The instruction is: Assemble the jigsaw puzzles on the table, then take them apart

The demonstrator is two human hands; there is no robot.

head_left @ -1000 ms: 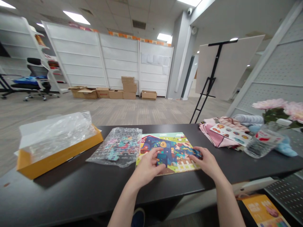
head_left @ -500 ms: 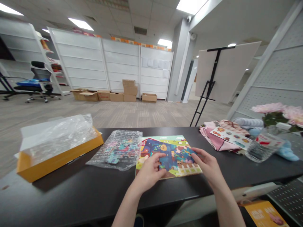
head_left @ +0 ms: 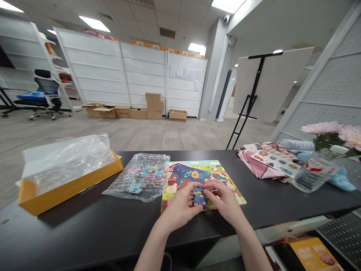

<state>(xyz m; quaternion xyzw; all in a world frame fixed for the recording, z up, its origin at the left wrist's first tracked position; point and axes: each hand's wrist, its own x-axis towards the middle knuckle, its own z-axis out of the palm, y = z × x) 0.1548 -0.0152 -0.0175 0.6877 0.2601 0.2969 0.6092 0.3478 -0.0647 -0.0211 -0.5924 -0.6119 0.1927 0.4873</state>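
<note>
A colourful farm-picture puzzle board [head_left: 197,171] lies flat on the black table [head_left: 84,222] in front of me. My left hand [head_left: 180,207] and my right hand [head_left: 224,203] meet over its near middle. Both pinch a small blue puzzle piece [head_left: 199,195] between fingertips, just above the board. A clear plastic bag of loose puzzle pieces [head_left: 141,175] lies to the left of the board, touching its edge.
A yellow box [head_left: 67,184] with crumpled clear plastic sits at the table's left. Pink folded cloths [head_left: 259,165], a sticker sheet [head_left: 276,160], a water bottle [head_left: 313,173] and pink flowers [head_left: 327,128] crowd the right. An easel [head_left: 251,94] stands behind.
My right hand has moved left from the board's right edge to the middle. Both hands now meet on the blue piece. The board's right end has swung slightly toward me.
</note>
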